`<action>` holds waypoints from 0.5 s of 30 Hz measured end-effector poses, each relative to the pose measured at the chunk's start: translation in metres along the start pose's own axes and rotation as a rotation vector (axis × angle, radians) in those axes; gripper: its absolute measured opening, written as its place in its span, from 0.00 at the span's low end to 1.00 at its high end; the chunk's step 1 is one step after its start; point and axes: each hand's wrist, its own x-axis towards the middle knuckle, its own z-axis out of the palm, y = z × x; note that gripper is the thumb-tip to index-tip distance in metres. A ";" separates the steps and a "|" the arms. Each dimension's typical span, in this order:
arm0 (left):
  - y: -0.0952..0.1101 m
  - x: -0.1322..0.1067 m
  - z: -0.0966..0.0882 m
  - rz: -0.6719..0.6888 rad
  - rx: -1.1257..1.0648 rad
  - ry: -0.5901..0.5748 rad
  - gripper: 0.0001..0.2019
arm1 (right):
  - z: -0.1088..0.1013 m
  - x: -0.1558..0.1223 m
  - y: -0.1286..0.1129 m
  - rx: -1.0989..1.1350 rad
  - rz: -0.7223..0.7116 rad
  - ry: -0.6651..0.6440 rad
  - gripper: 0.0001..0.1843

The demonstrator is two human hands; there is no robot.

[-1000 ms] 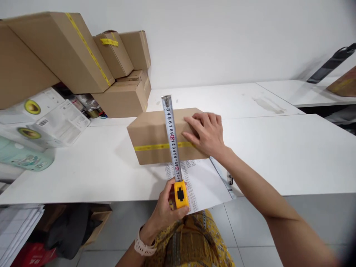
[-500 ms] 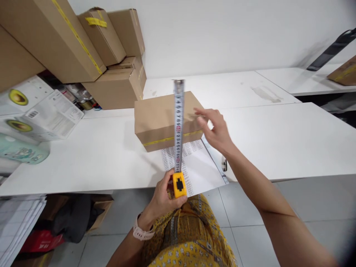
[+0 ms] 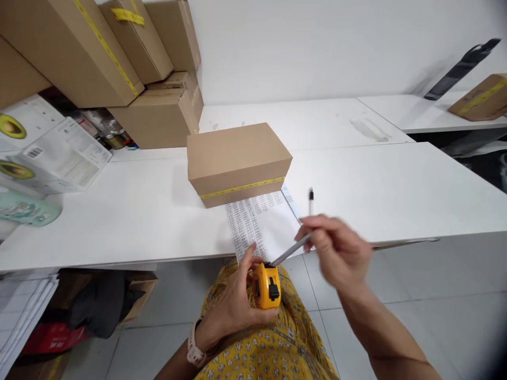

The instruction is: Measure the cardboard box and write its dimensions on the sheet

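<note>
My left hand [image 3: 240, 298] grips the yellow case of a tape measure [image 3: 268, 285], just in front of the table's near edge. A short length of its blade slants up to the right, and my right hand [image 3: 343, 248] pinches the blade's end between thumb and fingers. Beyond both hands, a closed cardboard box [image 3: 240, 158] with yellow tape along its front rests on the table. Sheets of printed paper [image 3: 273, 224] lie partly under the box and stick out toward me. Past my right hand, a pen [image 3: 311, 198] with a black end lies on the table, partly hidden by the hand.
Cardboard cartons [image 3: 158, 116] are stacked at the back left, beside white boxes with avocado pictures [image 3: 67, 153]. A mint-green bottle [image 3: 31, 207] lies at the left edge. On the right, a dark bottle [image 3: 455, 74] leans by the wall near a small taped carton [image 3: 481, 100].
The long blade that stood out over the box is now short. My right hand has moved down toward me from beside the box and taken the blade's end. My left hand has lowered slightly.
</note>
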 end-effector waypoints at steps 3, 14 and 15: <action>0.005 -0.002 0.001 0.082 0.016 0.087 0.59 | 0.021 -0.036 0.004 -0.113 -0.087 -0.108 0.17; 0.065 0.070 -0.107 0.658 0.646 0.694 0.40 | -0.048 0.005 0.119 -0.973 0.661 0.081 0.20; 0.075 0.084 -0.120 0.644 0.722 0.733 0.39 | -0.050 0.009 0.127 -1.023 0.699 0.011 0.22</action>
